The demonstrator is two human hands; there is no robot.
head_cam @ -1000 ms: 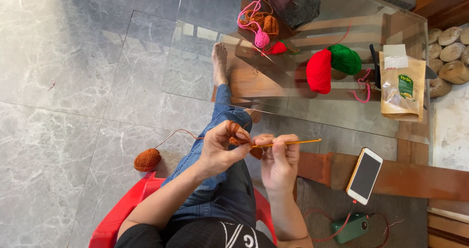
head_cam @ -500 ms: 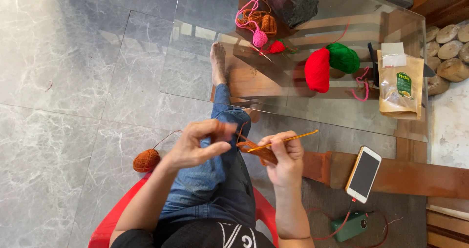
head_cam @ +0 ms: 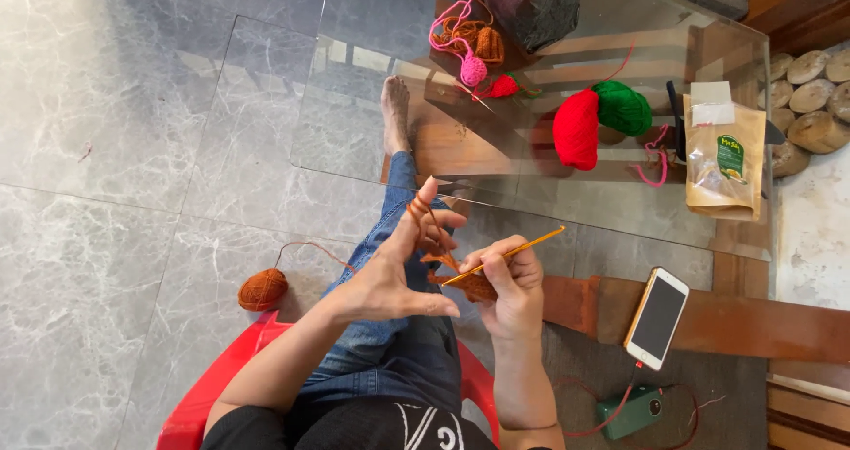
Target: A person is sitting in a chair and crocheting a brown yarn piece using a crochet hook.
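L hand (head_cam: pixel 390 277) now raised, orange yarn (head_cam: pixel 421 211) round fingers.

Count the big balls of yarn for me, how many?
3: an orange ball on the floor by the red chair, and a red ball beside a green ball on the glass table. Others may be hidden.

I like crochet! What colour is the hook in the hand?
Yellow-orange hook, clearest in the head view.
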